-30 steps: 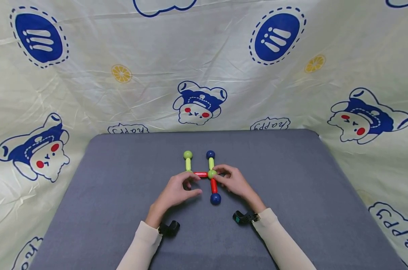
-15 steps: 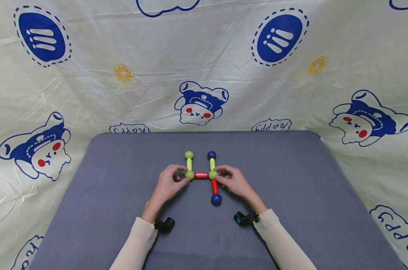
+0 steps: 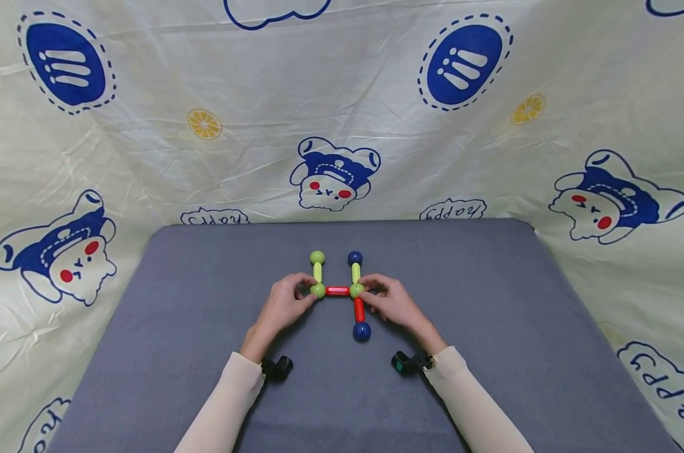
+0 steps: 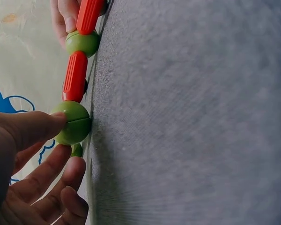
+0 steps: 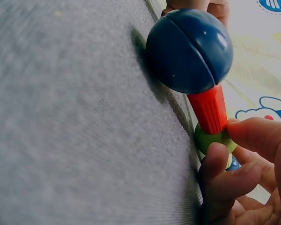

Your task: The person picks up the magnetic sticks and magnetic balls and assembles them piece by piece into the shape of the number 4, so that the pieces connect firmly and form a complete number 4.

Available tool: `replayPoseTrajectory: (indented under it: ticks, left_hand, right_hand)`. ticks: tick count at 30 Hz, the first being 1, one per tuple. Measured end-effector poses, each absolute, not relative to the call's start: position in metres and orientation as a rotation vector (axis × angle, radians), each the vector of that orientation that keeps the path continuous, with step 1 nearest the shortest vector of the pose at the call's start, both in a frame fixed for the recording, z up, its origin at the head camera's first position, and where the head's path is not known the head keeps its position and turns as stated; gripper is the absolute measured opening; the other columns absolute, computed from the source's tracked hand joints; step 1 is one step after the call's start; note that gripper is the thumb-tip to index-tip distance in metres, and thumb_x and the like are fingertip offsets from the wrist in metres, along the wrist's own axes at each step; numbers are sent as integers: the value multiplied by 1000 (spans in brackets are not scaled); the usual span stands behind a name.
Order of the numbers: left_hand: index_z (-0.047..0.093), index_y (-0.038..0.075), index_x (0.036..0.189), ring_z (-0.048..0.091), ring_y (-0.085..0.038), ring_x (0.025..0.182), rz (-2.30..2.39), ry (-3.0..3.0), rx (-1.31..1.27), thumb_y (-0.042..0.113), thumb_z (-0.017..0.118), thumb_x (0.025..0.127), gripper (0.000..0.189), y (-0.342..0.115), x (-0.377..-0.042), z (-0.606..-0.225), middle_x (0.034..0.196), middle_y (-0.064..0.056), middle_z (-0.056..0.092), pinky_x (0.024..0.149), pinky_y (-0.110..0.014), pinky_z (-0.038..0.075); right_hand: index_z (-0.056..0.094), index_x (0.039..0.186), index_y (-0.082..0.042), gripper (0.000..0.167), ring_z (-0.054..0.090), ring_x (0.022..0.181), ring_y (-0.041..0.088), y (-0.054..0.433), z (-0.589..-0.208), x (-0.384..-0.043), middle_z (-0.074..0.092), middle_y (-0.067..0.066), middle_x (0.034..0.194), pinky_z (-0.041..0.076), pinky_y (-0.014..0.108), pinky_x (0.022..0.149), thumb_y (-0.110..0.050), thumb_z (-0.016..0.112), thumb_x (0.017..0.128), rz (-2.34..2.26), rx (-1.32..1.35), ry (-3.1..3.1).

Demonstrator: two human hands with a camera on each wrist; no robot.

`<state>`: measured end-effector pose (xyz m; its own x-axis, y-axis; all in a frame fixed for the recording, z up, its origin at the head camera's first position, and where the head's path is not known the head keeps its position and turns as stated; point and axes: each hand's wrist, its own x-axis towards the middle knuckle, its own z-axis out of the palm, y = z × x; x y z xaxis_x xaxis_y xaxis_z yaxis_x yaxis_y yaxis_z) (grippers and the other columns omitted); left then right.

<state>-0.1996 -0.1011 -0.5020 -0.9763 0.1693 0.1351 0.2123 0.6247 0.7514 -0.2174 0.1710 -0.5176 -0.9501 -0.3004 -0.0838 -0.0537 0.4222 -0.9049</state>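
Observation:
A figure of balls and rods lies on the grey table. My left hand pinches the left green ball between thumb and fingers. With thumb and fingertips, my right hand holds the other green ball. A red rod joins these two balls. From the left one a yellow-green rod runs back to a green ball. Another yellow-green rod leads from the right one to a blue ball. Toward me, a second red rod ends in a larger-looking blue ball.
The grey cloth-covered table stretches out on both sides of the figure. A pale curtain with printed cartoon figures hangs behind and beside it. Each wrist wears a black camera band.
My left hand has moved from in front of the red rod, left and back, to the left green ball and pinches it. The right hand stays on its ball.

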Motion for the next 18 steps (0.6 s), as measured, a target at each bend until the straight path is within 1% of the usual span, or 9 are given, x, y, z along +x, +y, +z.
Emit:
replayPoseTrajectory:
  ticks: [6,18]
  left_hand:
    - [74,12,112,55,-12,71,-1289,-2805,-330,12,80,89,24,-99,-204,-502,109,-8,71,67,-28,48]
    - [74,14,114,55,-10,69,-1310,-2795,-315,15,80,91,24,-95,-211,-504,110,-6,72,64,-27,46]
  right_hand:
    - [68,127,-13,29,60,60,16,172,-517,-222,66,14,116,44,25,47,-19,70,99,-1519,-294,2459]
    - [67,130,-11,32,62,62,16,175,-517,-228,65,15,119,46,27,48,-19,70,99,-1516,-283,2471]
